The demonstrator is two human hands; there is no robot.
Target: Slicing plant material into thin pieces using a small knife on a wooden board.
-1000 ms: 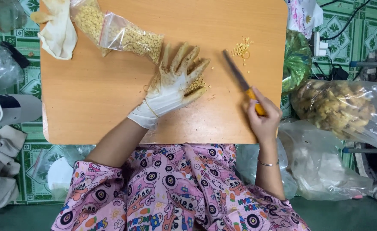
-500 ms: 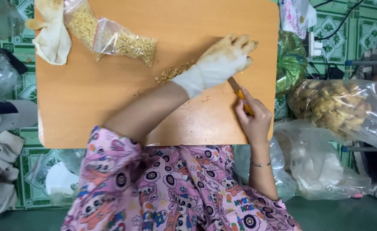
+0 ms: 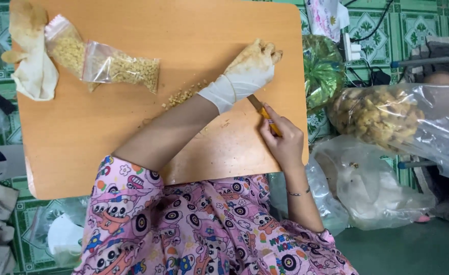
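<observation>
My left hand (image 3: 250, 69), in a stained white glove, reaches across to the right part of the orange wooden board (image 3: 132, 132), fingers curled over something I cannot make out. My right hand (image 3: 283, 140) grips a knife with an orange handle (image 3: 266, 114), whose blade runs under the gloved hand. A small heap of yellowish chopped bits (image 3: 183, 95) lies on the board just left of my left wrist.
Two clear bags of chopped yellow bits (image 3: 107, 63) and a stained cloth (image 3: 31, 61) lie at the board's far left. A big clear bag of yellow-brown lumps (image 3: 382, 114), a green wrapped bundle (image 3: 322, 69) and empty plastic bags (image 3: 372, 188) sit on the right, over green patterned floor tiles.
My gloved left hand has swept from the board's middle to its right side and curled. The chopped bits now lie left of the wrist. The knife stays in my right hand.
</observation>
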